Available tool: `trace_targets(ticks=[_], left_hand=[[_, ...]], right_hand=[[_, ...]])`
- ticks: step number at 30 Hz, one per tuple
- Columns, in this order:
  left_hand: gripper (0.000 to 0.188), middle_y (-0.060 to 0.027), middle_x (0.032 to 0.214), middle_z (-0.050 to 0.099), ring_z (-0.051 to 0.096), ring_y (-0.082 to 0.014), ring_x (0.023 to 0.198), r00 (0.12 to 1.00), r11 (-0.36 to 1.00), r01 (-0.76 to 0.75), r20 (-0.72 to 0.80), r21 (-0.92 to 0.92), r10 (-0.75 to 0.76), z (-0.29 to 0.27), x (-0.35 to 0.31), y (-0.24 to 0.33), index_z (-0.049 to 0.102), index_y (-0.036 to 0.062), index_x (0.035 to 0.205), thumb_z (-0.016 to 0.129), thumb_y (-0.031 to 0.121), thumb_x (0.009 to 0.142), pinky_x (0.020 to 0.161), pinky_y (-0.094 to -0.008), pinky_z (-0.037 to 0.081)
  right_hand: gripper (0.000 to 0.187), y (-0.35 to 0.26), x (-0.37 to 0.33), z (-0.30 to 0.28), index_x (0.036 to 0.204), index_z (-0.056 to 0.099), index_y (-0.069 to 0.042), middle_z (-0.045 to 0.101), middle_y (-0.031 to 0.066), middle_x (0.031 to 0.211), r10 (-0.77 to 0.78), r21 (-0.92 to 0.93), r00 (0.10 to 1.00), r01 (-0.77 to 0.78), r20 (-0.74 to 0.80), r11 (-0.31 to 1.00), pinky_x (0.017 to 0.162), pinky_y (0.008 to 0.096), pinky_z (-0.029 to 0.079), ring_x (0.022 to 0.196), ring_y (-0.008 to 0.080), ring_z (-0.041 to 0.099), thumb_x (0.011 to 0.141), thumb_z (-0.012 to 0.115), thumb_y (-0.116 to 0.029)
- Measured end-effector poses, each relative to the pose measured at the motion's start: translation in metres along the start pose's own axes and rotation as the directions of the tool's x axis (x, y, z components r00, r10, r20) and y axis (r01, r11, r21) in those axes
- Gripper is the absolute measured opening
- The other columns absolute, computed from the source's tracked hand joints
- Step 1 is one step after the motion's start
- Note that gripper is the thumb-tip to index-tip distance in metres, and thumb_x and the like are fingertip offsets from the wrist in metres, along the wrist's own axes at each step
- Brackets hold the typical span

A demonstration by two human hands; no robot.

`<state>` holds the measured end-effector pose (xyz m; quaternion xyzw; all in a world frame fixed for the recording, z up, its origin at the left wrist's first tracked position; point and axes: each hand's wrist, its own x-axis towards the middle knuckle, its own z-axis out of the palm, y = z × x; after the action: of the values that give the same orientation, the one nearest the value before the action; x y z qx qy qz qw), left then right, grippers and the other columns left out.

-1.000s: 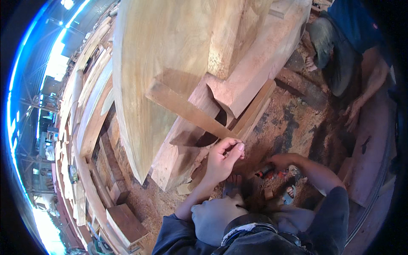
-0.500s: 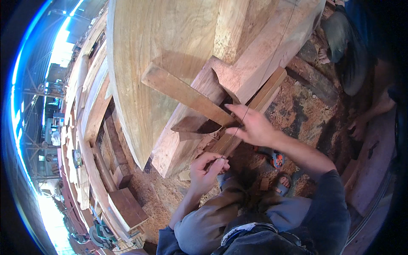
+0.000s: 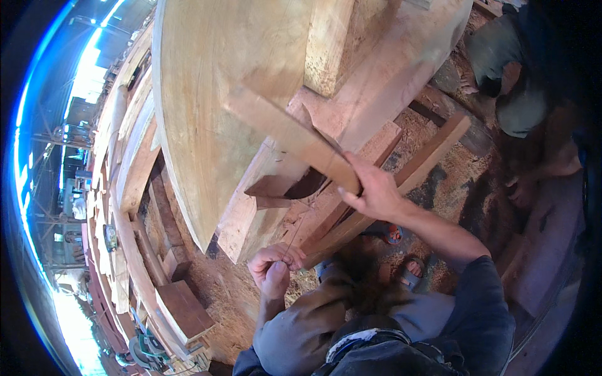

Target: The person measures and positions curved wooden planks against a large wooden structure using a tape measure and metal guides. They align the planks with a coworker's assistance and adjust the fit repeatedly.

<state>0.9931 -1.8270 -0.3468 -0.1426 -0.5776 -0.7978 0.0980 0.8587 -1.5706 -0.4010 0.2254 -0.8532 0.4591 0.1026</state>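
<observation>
My right hand (image 3: 376, 193) is closed round the lower end of a flat wooden slat (image 3: 285, 135), which slants up to the left and looks slightly blurred. Below it to the left, my left hand (image 3: 276, 266) pinches a thin string (image 3: 296, 233) that runs up across the timber. Under the slat lies a large carved timber (image 3: 241, 229) with a curved, dark-edged hollow (image 3: 285, 186). Between my hands and along the timber's near side, a long squared beam (image 3: 417, 172) runs diagonally.
A broad pale wood panel (image 3: 200, 113) rises beyond the timber. Stacked planks (image 3: 135, 182) and a green power saw (image 3: 145, 351) are on the left. Sawdust (image 3: 229, 301) covers the ground. At the right, another person's leg (image 3: 495, 56) and arm (image 3: 552, 168) show.
My right hand has closed on the slat and shifted it slightly right. My left hand has moved left and down with the string. The near beam now stands farther from the timber.
</observation>
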Motion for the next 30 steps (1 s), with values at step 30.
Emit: trace_targets(ticks=[30], left_hand=[[0.011, -0.0006, 0.076, 0.059, 0.054, -0.0099, 0.066, 0.835, 0.939, 0.254, -0.542, 0.232, -0.092, -0.039, 0.048, -0.043, 0.064, 0.0077, 0.097, 0.068, 0.018, 0.098, 0.056, -0.0237, 0.044]], right_hand=[[0.053, 0.068, -0.182, -0.123, 0.112, 0.06, -0.002, 0.069, 0.0087, 0.102, 0.423, 0.134, 0.564, -0.481, -0.709, 0.866, 0.082, 0.0386, 0.056, 0.095, 0.0214, 0.068, 0.076, 0.092, -0.025]])
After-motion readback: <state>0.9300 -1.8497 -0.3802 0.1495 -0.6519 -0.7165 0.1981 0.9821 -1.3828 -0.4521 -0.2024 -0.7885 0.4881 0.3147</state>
